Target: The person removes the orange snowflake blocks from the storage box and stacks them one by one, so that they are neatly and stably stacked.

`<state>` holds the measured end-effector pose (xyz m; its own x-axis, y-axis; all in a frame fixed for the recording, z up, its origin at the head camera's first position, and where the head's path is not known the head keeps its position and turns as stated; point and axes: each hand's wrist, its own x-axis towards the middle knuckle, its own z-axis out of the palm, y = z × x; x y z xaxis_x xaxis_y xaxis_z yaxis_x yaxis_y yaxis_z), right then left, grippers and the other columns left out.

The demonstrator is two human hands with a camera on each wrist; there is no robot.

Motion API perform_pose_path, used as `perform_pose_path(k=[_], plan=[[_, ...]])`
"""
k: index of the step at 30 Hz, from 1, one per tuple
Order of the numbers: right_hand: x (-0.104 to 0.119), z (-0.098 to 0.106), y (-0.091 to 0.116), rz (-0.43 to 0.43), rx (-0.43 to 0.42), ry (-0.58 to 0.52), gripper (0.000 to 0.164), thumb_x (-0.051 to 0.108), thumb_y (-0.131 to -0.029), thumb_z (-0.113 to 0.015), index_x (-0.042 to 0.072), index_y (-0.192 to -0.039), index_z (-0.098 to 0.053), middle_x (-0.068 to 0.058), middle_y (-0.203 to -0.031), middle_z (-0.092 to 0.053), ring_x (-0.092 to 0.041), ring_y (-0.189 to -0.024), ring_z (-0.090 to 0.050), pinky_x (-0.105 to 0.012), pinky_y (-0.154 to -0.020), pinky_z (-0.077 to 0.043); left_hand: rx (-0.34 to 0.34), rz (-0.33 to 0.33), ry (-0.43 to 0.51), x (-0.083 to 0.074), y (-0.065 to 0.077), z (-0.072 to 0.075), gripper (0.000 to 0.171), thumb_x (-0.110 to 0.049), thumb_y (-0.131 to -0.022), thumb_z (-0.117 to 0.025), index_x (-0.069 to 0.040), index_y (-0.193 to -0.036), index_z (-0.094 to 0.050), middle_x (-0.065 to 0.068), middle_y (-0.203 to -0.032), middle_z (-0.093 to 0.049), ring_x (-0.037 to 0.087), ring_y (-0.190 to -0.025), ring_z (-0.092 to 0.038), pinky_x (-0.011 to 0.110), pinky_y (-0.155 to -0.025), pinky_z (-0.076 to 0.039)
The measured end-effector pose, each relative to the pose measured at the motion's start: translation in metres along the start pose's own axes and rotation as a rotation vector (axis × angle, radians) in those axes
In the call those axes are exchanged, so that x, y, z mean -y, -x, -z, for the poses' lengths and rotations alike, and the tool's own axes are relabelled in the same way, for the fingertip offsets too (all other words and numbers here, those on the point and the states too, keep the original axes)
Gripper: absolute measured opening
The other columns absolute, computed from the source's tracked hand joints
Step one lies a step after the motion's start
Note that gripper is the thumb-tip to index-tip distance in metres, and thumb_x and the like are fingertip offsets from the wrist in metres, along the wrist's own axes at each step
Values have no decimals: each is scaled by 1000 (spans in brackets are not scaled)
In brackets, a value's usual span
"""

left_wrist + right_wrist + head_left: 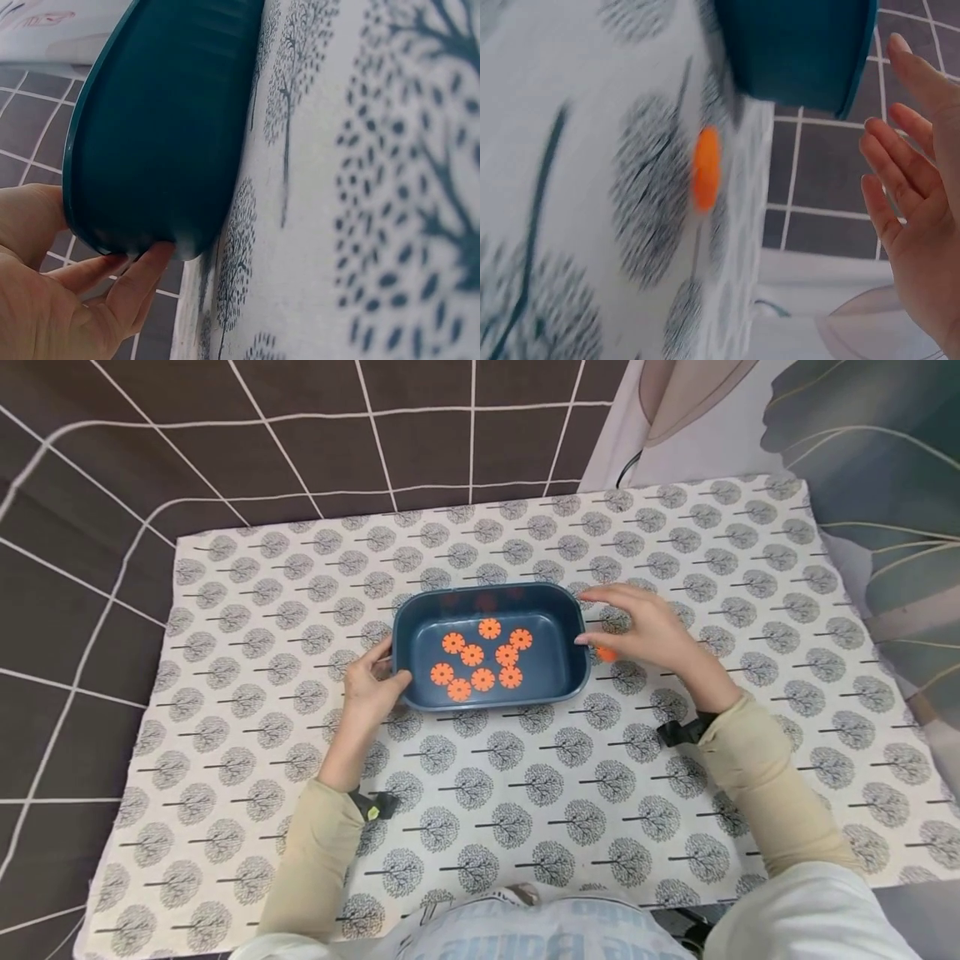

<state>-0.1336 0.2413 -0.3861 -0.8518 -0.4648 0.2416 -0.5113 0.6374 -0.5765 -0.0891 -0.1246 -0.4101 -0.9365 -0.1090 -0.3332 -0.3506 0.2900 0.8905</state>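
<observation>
A dark blue plastic bin with rounded corners sits mid-table, several orange notched discs spread over its floor. My left hand holds its left end, thumb at the rim and fingers against the outside wall. In the left wrist view those fingers press on the wall of the bin. Beside the bin's right end is my right hand, thumb and fingers spread apart with nothing between them. Below that hand, one orange disc lies on the cloth, partly hidden; the right wrist view shows this disc edge-on.
A white tablecloth with grey tree prints covers the table. Dark cloth with a white grid hangs behind and to the left. At the right is a patterned curtain. A black cable shows at the back edge.
</observation>
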Motion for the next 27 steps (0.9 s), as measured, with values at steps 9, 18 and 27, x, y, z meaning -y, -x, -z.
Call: perform_pose_path(k=[9,18,27], plan=[[22,-20,-22,112,92,-77,68,17,-61,-87,5,-122,-61,-13,-122,-60,-30,-114,-54,-44,-100,-45,15,5,37,0,2,1,65,3,-79,-60,-18,-139,-44,6,-131,-52,18,-113,-54,28,-85,-55],[37,-43,-31,114,340,-94,62,22,-68,-83,5,-123,-59,-10,-119,-61,-26,-107,-59,-41,-94,-50,15,29,40,-2,0,-4,66,6,-79,-59,-17,-139,-44,9,-129,-53,20,-113,-54,29,-85,-55],[46,-59,-41,112,550,11,54,23,-69,-82,6,-117,-63,-4,-109,-64,-17,-94,-60,-31,-83,-53,10,6,31,1,0,-1,66,5,-79,-60,-17,-139,-45,8,-130,-53,21,-111,-55,28,-77,-58]])
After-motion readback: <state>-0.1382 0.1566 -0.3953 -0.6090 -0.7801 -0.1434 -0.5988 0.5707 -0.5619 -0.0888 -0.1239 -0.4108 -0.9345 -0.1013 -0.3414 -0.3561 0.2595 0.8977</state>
